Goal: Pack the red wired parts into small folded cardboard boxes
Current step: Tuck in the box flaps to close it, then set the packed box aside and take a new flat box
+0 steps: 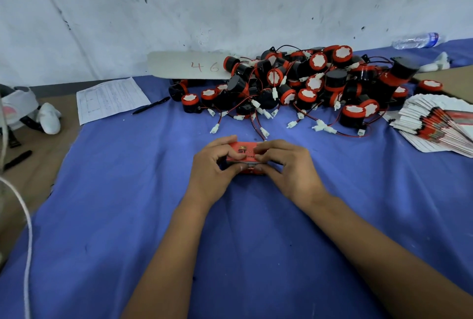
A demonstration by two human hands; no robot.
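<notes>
Hands, left (212, 165) and right (286, 165), pinch red box (242, 153) from both ends.

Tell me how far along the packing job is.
Done: no finished boxes are in view. In hand: the left hand and right hand grip one red box on the blue cloth. Left: a big pile of red wired parts and a fanned stack of flat boxes.

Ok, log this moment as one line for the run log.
step: folding box | left hand: grips box | right hand: grips box | parts pile: behind box | flat boxes: right
</notes>
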